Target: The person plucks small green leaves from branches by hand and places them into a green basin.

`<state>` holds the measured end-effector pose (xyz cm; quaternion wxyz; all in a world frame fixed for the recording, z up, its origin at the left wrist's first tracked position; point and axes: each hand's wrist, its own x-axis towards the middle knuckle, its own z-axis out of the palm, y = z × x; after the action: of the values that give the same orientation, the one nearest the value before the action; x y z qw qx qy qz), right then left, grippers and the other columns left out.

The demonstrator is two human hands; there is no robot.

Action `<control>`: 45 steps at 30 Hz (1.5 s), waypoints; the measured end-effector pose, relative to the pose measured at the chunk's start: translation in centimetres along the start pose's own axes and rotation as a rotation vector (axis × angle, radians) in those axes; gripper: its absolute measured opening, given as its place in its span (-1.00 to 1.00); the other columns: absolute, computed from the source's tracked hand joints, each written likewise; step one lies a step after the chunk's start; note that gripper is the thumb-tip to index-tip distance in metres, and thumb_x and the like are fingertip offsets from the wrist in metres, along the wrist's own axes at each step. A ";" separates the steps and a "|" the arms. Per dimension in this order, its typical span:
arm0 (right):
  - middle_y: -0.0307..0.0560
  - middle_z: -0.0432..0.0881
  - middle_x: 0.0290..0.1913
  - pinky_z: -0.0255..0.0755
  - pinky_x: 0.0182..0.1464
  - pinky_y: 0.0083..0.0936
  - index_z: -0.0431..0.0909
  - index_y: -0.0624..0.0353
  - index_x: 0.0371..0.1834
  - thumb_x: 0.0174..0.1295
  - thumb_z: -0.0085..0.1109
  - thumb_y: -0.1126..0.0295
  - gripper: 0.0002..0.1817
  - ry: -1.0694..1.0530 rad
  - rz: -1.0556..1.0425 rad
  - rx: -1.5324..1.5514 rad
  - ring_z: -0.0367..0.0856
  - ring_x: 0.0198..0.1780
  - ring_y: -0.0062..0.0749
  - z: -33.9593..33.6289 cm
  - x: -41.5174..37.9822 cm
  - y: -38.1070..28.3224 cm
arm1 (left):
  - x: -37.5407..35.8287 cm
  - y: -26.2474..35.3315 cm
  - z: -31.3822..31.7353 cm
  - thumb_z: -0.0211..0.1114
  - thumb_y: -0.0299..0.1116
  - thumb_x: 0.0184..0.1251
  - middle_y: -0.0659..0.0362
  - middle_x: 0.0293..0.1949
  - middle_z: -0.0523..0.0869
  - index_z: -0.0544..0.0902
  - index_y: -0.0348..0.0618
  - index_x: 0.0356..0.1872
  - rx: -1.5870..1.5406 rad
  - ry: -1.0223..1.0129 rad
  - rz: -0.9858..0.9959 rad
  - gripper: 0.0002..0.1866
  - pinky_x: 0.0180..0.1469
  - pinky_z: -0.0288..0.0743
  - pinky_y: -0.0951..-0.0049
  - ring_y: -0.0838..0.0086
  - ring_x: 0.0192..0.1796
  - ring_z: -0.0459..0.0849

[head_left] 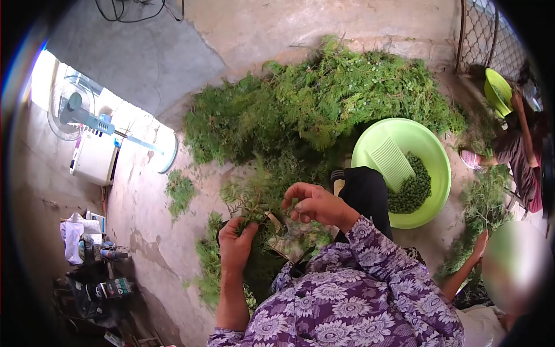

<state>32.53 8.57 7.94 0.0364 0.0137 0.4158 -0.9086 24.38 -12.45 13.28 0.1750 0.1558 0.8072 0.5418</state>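
My left hand is closed around a leafy green sprig, thumb and fingers pressed on its stem. To its right, my right hand is raised with its fingers curled; whether something small lies between the fingertips is too small to tell. A light green basin with a ribbed washboard panel rests on the floor beside my dark trouser leg. Small round green berries are heaped inside it.
A large pile of green branches lies along the wall. Two people sit at the right: one near another green basin, one reaching a hand into branches. A standing fan and a white box are at the left.
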 end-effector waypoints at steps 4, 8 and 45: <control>-0.15 0.52 -0.30 0.25 -0.53 -0.77 0.39 0.27 -0.18 0.15 0.05 0.41 -0.78 -0.025 0.000 0.037 0.46 -0.44 -0.66 1.0 0.6 -0.7 | -0.1 0.1 0.5 0.25 -0.51 0.07 0.34 -0.49 0.60 0.60 -0.29 -0.40 0.026 -0.020 0.003 -0.92 -0.33 0.35 0.63 0.71 -0.42 0.45; -0.20 0.52 -0.34 0.24 -0.53 -0.77 0.39 0.26 -0.18 0.17 0.09 0.37 -0.76 0.001 0.035 -0.019 0.43 -0.48 -0.70 2.0 1.3 0.0 | -0.2 0.2 1.1 0.25 -0.49 0.07 0.31 -0.50 0.61 0.60 -0.29 -0.40 0.079 -0.007 0.031 -0.91 -0.31 0.36 0.62 0.70 -0.42 0.45; -0.21 0.51 -0.41 0.21 -0.58 -0.81 0.42 0.20 -0.26 0.20 0.04 0.37 -0.85 0.044 0.128 0.111 0.40 -0.55 -0.72 1.8 -0.4 -1.4 | -0.2 0.2 1.3 0.29 -0.49 0.00 0.23 -0.57 0.59 0.58 -0.29 -0.42 0.364 0.095 0.153 -0.88 -0.38 0.35 0.57 0.64 -0.49 0.44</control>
<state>32.80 8.18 10.19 0.0847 0.0621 0.3636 -0.9256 25.17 -11.44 13.03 0.0641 0.2199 0.8850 0.4054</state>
